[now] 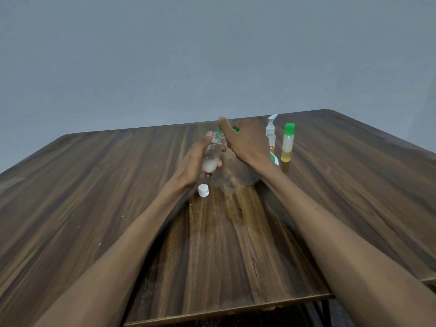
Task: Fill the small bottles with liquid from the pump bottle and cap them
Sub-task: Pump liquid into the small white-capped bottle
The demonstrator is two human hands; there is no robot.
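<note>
Nearest the camera, both bare forearms reach forward over the worktop [94,185], a dark wood-grain laminate with a lighter worn streak down the middle.

Just past the left wrist a small white cap [203,190] lies loose on the wood, round, ribbed on the side, touching nothing else.

Above it the left hand [195,159] grips a small clear bottle [211,156], thumb on the near side and fingers wrapped under the base. Plastic, cylindrical, tilted with the neck leaning away and to the right, lifted off the worktop. Cloudy white liquid fills roughly the bottom third; the rest is clear.

Right hand [243,142] is curled over the bottle's mouth, fingertips pinching a green cap [232,128] at the neck. Motion blur there, so cannot tell whether the cap is seated on the threads.

Behind the right hand stands the pump bottle [270,135]: clear body, white pump head, upright, lower part hidden by the wrist. Just beside it on the right, a second small bottle [288,145] stands upright, capped in green, milky layer over a yellow layer.

Plain grey wall [212,55] beyond the far edge.
</note>
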